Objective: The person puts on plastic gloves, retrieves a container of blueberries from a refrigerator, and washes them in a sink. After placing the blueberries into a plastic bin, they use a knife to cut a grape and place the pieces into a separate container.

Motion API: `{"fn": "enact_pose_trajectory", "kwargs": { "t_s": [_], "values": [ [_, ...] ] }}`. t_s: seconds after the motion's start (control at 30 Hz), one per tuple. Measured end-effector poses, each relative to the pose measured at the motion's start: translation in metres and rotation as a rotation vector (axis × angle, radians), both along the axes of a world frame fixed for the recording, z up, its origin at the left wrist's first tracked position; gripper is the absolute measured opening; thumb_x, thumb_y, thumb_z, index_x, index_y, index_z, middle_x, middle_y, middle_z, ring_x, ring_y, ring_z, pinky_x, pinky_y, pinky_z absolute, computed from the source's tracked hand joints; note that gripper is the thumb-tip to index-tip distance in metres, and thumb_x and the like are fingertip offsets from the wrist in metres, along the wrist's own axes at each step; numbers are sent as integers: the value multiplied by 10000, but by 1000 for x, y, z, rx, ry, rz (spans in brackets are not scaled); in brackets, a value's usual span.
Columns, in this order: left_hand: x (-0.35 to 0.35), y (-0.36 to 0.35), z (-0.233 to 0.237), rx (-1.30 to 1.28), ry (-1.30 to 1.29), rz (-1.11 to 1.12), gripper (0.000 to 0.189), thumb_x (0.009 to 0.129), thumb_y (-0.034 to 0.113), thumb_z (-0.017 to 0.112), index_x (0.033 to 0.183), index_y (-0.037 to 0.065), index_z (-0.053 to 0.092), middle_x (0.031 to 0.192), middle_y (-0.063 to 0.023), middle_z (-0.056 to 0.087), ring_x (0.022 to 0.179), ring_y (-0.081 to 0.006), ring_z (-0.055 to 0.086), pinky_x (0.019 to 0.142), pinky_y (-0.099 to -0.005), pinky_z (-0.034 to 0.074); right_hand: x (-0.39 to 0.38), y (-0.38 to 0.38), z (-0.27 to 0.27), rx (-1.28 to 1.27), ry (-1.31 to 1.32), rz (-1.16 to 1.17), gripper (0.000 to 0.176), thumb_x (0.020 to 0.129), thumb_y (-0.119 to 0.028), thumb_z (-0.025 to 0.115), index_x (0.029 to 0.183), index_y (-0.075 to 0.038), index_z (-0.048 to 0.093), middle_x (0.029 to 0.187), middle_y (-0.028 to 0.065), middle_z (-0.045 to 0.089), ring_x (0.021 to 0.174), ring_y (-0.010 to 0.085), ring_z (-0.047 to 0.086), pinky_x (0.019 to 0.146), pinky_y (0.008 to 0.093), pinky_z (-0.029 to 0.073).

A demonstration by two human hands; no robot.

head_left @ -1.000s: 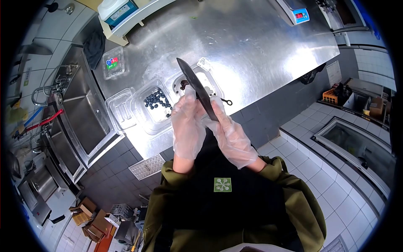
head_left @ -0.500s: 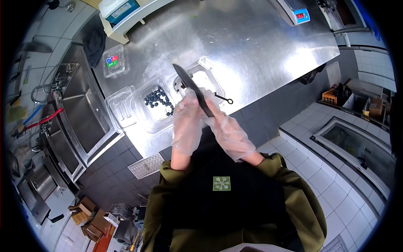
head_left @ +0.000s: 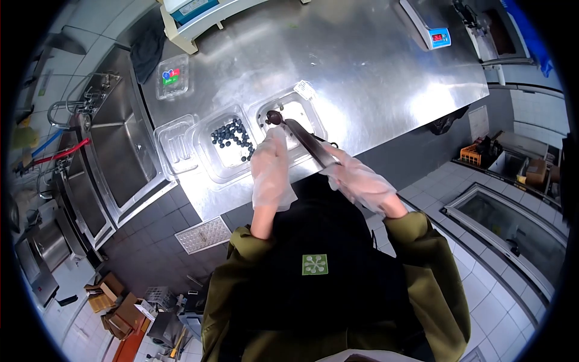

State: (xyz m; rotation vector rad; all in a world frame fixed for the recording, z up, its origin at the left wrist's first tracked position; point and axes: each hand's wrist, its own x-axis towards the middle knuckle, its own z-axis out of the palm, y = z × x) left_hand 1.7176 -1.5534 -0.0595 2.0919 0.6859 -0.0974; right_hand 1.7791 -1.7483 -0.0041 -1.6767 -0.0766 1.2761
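Observation:
A knife [head_left: 309,142] is in my gloved right hand [head_left: 359,181], its dark blade pointing up and left over the right plastic container [head_left: 319,114]. My gloved left hand [head_left: 271,163] is closed at that container's near left side, apart from the blade; whatever its fingers hold is hidden. Just beyond the left fingertips shows a dark rounded thing [head_left: 274,116], perhaps the bowl of a spoon. A dark ring end [head_left: 333,145] shows behind the knife. Small dark pieces lie in the right container. Blueberries [head_left: 229,136] lie in the left plastic container [head_left: 204,163].
A clear lid [head_left: 175,154] lies left of the containers, and a labelled clear punnet [head_left: 172,77] farther back. A digital scale [head_left: 439,37] stands at the far right of the steel table [head_left: 362,78]. Sinks [head_left: 123,160] are on the left.
My hands have moved apart. The right hand has drawn the knife down and right, away from my left hand, and the dark rounded thing now shows.

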Motion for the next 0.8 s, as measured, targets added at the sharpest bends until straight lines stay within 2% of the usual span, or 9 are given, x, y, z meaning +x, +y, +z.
{"fn": "enact_pose_trajectory", "kwargs": {
  "t_s": [0.1, 0.2, 0.3, 0.4, 0.43, 0.5, 0.6, 0.67, 0.8],
  "values": [
    [1, 2, -18, 269, -324, -95, 246, 915, 193, 499, 1014, -1, 613, 949, -182, 632, 814, -377, 581, 704, -408, 476, 25, 21, 1, 4, -91, 241, 601, 876, -173, 476, 1428, -29, 285, 712, 19, 489, 564, 77, 466, 519, 241, 418],
    [6, 2, -3, 285, -210, -85, 243, 912, 212, 527, 961, 5, 645, 911, -186, 628, 821, -307, 614, 708, -383, 473, 37, 35, -16, -60, -344, 414, 513, 862, -155, 518, 1335, 1, 393, 777, 135, 575, 632, 224, 530, 631, 317, 449],
    [11, 9, 19, -257, 125, 59, 318, 923, 282, 532, 1074, 18, 622, 986, -167, 639, 932, -236, 619, 791, -347, 469, 39, 33, -44, 21, -779, 483, 380, 854, -133, 552, 1191, 32, 491, 893, 236, 579, 752, 393, 517, 732, 413, 434],
    [-1, 9, 13, -995, -218, 480, 351, 926, 261, 521, 1160, 5, 578, 1149, -148, 607, 1056, -258, 581, 893, -379, 436, 40, 35, -26, -4, -895, 414, 390, 854, -121, 548, 1214, 17, 491, 972, 241, 577, 817, 379, 525, 753, 406, 444],
    [-3, 16, 19, -1164, -193, 466, 481, 954, 324, 452, 1293, -17, 435, 1290, -170, 510, 1191, -282, 491, 973, -402, 384, 39, 35, -26, -7, -966, 368, 393, 862, -129, 547, 1222, 17, 488, 991, 226, 583, 840, 354, 537, 762, 391, 447],
    [-10, 24, 20, -1407, -289, 481, 506, 967, 342, 396, 1325, -16, 395, 1335, -179, 462, 1241, -289, 438, 998, -417, 357, 34, 38, -26, -9, -1101, 276, 399, 879, -146, 544, 1237, 17, 481, 1031, 196, 595, 884, 303, 562, 780, 362, 453],
    [-18, 27, 26, -1674, -409, 408, 535, 985, 362, 315, 1365, -13, 332, 1382, -177, 411, 1303, -293, 365, 1034, -438, 307, 25, 62, -19, 182, -509, -189, 385, 899, -187, 552, 1226, 11, 508, 1050, 116, 597, 909, 174, 565, 776, 292, 454],
    [-17, 23, 41, -1781, -462, 352, 544, 992, 389, 300, 1363, -6, 333, 1383, -171, 413, 1306, -278, 362, 1048, -415, 292, 24, 81, -32, 194, -309, -306, 294, 882, -206, 570, 1071, 17, 603, 922, 107, 644, 819, 169, 612, 686, 284, 483],
    [-26, 30, 65, -1670, -521, 330, 518, 981, 357, 325, 1377, 24, 329, 1426, -140, 371, 1328, -263, 341, 1061, -415, 270, 25, 107, -9, 141, -269, -357, 211, 887, -198, 570, 934, -5, 640, 735, 30, 597, 673, 101, 555, 609, 251, 456]
  ]
}}
